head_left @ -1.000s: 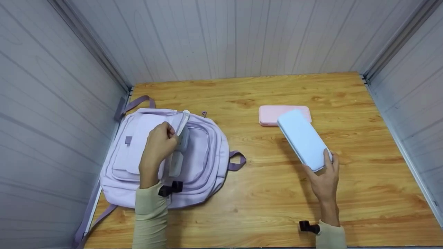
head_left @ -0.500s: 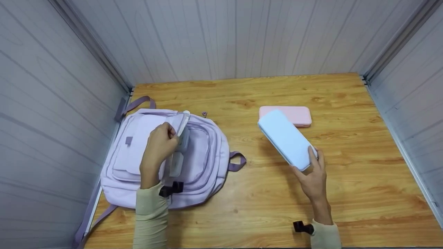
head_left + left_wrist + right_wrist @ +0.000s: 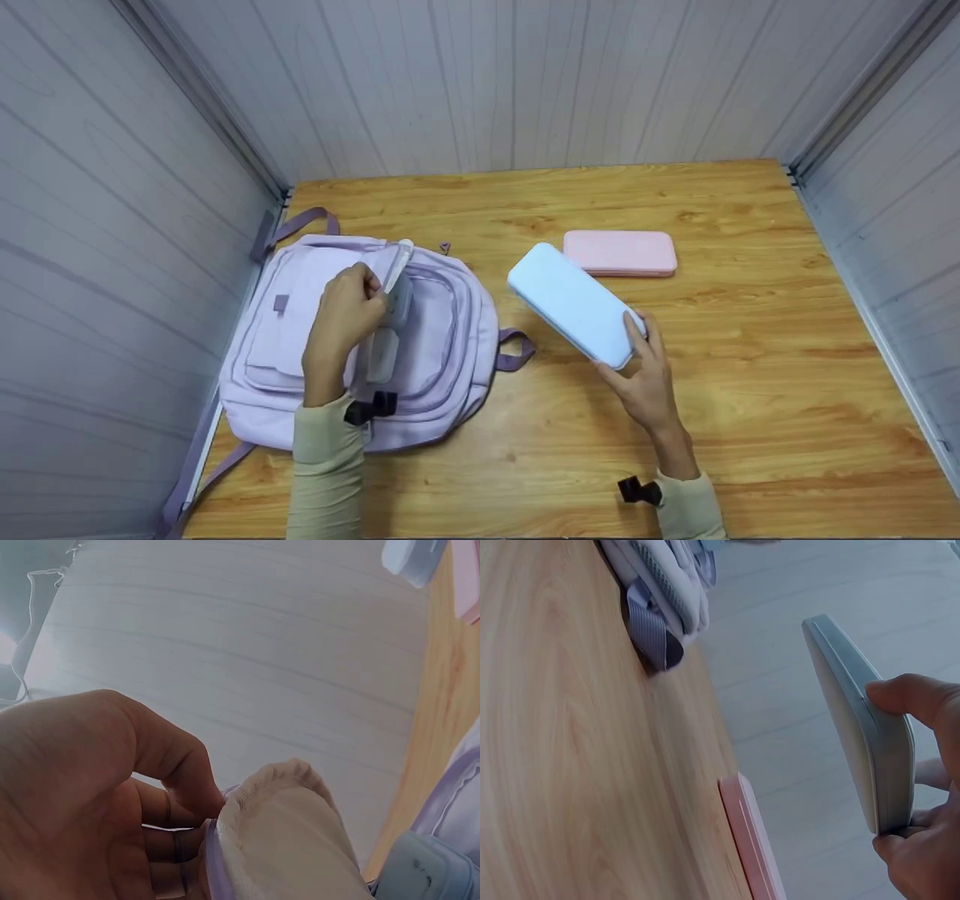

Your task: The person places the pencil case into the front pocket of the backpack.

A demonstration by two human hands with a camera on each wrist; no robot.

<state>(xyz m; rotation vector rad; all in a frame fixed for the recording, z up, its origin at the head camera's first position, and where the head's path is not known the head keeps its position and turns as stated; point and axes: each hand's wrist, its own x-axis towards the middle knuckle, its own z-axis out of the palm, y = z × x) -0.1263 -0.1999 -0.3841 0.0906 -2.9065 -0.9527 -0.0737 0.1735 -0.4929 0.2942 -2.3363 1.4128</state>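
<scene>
- The blue case is found raised above the wooden table, between the lilac backpack and the pink case, well apart from the backpack.
- The blue case is gripped at its near end by the right hand, the thumb on one side and the fingers on the other; the far end is left unsupported.
- Its shell is judged stiff and light, as no sag is seen under the one-ended hold; whether anything is contained cannot be told.
- Smooth surfaces are noted; some slip or swivel is to be expected. A firm hold across the narrow width is advised, nearer the middle if better balance is wanted.
- A seam is seen along the side wall; prying there is best avoided.
- The edge of the backpack's flap, with pale lining, is pinched between thumb and fingers of the left hand. The fabric is judged soft, and is best held by its rim.
</scene>
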